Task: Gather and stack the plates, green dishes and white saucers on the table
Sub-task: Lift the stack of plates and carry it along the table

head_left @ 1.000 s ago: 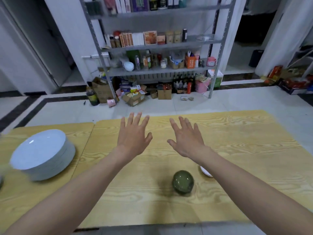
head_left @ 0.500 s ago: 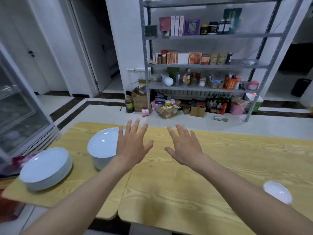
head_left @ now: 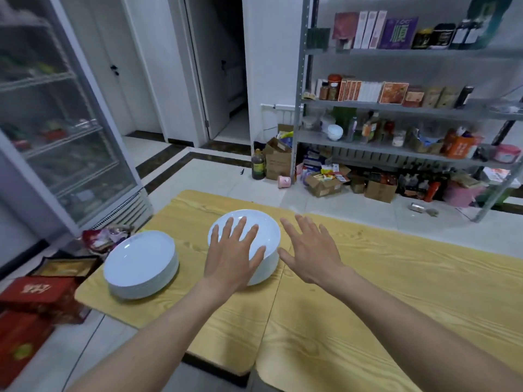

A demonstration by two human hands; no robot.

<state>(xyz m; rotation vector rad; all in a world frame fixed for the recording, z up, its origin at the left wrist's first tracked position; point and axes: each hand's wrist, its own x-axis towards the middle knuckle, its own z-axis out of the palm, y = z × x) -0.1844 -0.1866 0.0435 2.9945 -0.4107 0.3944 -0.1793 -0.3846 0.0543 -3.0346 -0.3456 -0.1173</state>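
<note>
Two stacks of white plates stand on the left yellow wooden table (head_left: 226,321). The taller stack (head_left: 263,236) is near the table's right edge, the lower stack (head_left: 141,263) sits to its left. My left hand (head_left: 233,256) hovers over the taller stack with fingers spread, holding nothing. My right hand (head_left: 310,250) is just right of that stack, above the second table (head_left: 396,306), also spread and empty. No green dish or saucer is in view.
A glass-door fridge (head_left: 56,123) stands at the left. Red boxes (head_left: 36,298) lie on the floor by the table's left edge. A metal shelf rack (head_left: 396,108) with goods and cardboard boxes (head_left: 322,182) lines the far wall.
The view has swung left: the green dish and white saucer have left the frame, and both plate stacks have come into view. Both hands stay spread, the left now over the taller stack.
</note>
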